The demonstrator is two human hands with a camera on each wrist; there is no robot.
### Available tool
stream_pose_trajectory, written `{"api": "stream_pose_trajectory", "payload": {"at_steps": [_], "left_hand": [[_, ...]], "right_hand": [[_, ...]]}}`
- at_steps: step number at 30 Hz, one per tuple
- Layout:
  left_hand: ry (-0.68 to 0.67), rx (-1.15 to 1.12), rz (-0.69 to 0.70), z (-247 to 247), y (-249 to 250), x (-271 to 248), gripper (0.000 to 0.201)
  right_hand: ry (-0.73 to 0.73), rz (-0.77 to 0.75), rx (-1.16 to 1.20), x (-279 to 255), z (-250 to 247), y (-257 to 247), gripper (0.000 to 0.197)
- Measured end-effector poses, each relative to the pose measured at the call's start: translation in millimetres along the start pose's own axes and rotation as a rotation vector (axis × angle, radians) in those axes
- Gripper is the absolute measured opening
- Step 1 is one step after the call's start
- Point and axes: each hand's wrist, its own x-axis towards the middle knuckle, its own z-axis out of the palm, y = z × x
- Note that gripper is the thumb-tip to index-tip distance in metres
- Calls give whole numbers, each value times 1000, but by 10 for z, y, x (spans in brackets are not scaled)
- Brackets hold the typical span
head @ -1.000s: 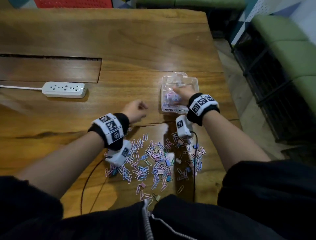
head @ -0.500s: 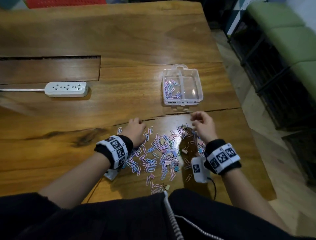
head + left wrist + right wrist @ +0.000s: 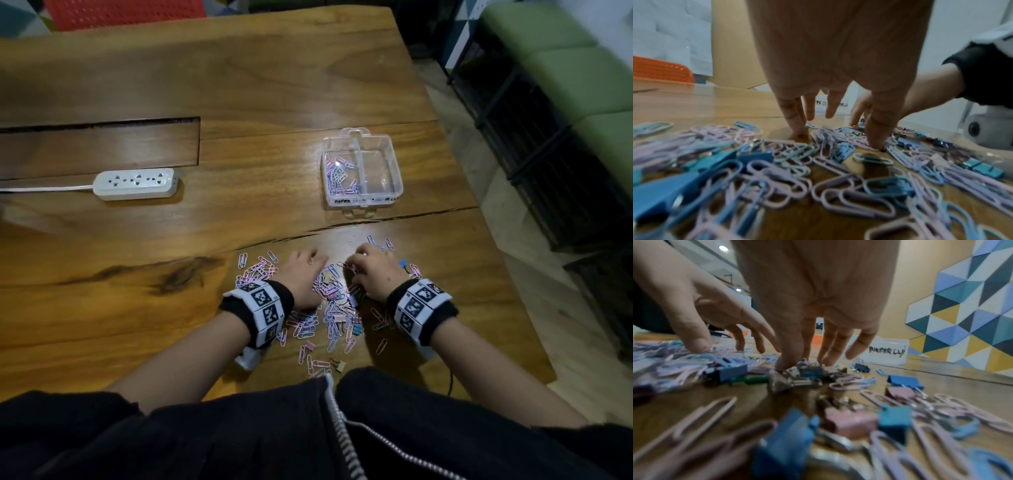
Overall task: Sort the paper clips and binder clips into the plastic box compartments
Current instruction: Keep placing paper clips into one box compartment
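A loose pile of pink and blue paper clips [image 3: 329, 308] mixed with small binder clips [image 3: 902, 382] lies on the wooden table in front of me. The clear plastic box [image 3: 394, 192] stands beyond it; its left compartment holds paper clips [image 3: 339, 174], its right compartment looks empty. My left hand [image 3: 310, 262] is spread over the pile's left part, with straight fingertips [image 3: 797, 131] touching the table among paper clips. My right hand [image 3: 803, 365] is at the pile's far right, thumb and fingers pinching a small cluster of binder clips [image 3: 809, 369] that rests on the table.
A white power strip [image 3: 137, 183] with its cord lies far left on the table. The table's right edge [image 3: 513, 308] drops off close to the right hand, with a black rack and green cushions beyond. A long recess [image 3: 99, 147] cuts the tabletop at the back left.
The right hand has come back from the box to the pile and closed onto binder clips. The left hand has lowered onto the paper clips. The box now stands uncovered.
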Motion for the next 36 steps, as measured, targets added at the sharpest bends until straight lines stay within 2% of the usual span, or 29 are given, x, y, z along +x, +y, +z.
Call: {"api": "stream_pose_trajectory", "payload": {"at_steps": [2,4,7,9,11,13,17,19,21,23,27,29,30,33,35,36], "left_hand": [[8,68,8,30,18,9,66],[92,51,0,91,28,7,50],[174,49,6,173,70,-44,32],[175,52,20,210,82,-65,27],[152,-2,22,214,82,-84,26],[127,-149,-13,182,66,-107,26],[106,-657,-124,72,-42,-128,23],[20,-838,-141,10,-109,-126,30],[-110,-1030,-156,-45,-139,-109,29],[-180,-1230,-183,-86,-108,-91,16],[-73,-1583,-286,-88,11,-16,24],[-22,-1509,-298,-66,54,41,25],[-4,-1351,-273,-56,87,62,24],[16,-607,-41,-36,129,115,8],[-46,-234,77,0,95,164,43],[-57,-156,91,7,83,164,50]], "right_hand": [[-6,-19,10,-43,29,24,30],[-20,-6,69,-69,42,21,31],[-31,52,174,-79,23,-28,47],[-61,65,163,-57,23,-72,54],[-89,50,195,-33,42,-111,49],[-71,42,243,-27,59,-124,34],[-24,65,289,-60,71,-105,14],[8,102,367,-83,63,-78,8],[45,162,561,-107,49,-35,5],[95,226,762,-151,28,21,13],[162,337,1231,-275,-86,55,20],[137,407,1537,-317,-135,77,20],[115,444,1651,-333,-145,98,21],[14,544,1915,-370,-135,146,26],[-53,572,1992,-379,-132,158,24],[-73,559,1948,-370,-134,154,22]]}}
